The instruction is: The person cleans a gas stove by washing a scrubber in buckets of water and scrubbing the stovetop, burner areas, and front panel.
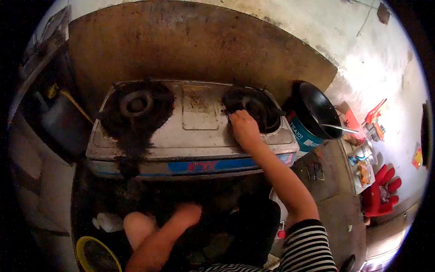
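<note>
Reaching over a grimy, silvery metal two-burner stove, the right hand curls its fingers together at the soot-blackened right burner, any pinched object indiscernible. The left hand blurs below the stove's front, its finger state unclear. The stove stands before a brown, stained panel, beside a teal cylindrical bucket.

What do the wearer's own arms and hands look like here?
The right hand is ungloved; a black-and-white striped sleeve ends near the elbow. The left hand is blurred but looks bare, any sleeve out of view.
</note>
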Tool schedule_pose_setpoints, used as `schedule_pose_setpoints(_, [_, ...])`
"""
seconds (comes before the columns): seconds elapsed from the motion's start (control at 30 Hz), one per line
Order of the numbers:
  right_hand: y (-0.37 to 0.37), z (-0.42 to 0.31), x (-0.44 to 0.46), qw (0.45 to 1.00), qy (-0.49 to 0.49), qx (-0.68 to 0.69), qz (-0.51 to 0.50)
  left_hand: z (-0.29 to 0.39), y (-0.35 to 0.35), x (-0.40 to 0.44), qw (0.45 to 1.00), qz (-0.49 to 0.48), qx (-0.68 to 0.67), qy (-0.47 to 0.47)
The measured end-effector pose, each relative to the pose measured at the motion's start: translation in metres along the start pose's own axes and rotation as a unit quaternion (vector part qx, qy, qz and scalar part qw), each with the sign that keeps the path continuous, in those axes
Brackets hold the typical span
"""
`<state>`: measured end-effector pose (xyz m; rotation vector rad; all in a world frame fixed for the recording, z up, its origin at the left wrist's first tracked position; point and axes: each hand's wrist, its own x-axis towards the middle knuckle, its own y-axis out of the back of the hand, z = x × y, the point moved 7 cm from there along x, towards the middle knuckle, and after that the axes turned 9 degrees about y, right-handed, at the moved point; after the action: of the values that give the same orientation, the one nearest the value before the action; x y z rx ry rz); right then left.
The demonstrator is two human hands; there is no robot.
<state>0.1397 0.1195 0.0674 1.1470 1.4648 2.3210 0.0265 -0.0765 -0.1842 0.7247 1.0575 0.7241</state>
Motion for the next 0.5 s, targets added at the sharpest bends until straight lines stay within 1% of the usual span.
schedule_pose_setpoints(0.07, [-0.002, 0.011, -0.037, 0.994, 0.052, -0.099, -0.011, -0.001, -0.012, 0.008, 0.999, 0.044, -0.015, -0.009])
schedule_pose_setpoints(0.13, [0.003, 0.019, -0.060, 0.994, 0.054, -0.087, -0.023, 0.004, 0.003, -0.009, 0.999, 0.024, -0.040, -0.009])
schedule_pose_setpoints(0.2, [0.015, 0.022, -0.062, 0.999, -0.016, 0.029, -0.033, 0.000, 0.009, -0.014, 0.999, 0.014, -0.049, -0.008])
schedule_pose_setpoints(0.3, [-0.009, 0.010, -0.016, 0.999, 0.018, 0.039, -0.011, -0.003, 0.004, -0.014, 0.999, -0.007, -0.032, -0.010])
schedule_pose_setpoints(0.37, [-0.027, 0.003, 0.021, 0.999, 0.019, 0.030, -0.022, -0.004, -0.001, -0.006, 0.999, -0.033, -0.013, -0.008])
schedule_pose_setpoints(0.4, [-0.042, 0.008, 0.023, 0.999, -0.003, -0.035, -0.025, -0.006, 0.001, -0.006, 0.999, -0.032, 0.009, -0.004])
schedule_pose_setpoints(0.47, [-0.075, 0.046, -0.023, 0.998, -0.011, 0.061, 0.022, -0.002, -0.001, -0.004, 0.999, -0.033, 0.033, 0.001])
schedule_pose_setpoints(0.5, [-0.064, 0.048, -0.040, 0.998, -0.012, 0.067, 0.016, 0.003, 0.006, -0.010, 1.000, -0.008, -0.004, -0.012])
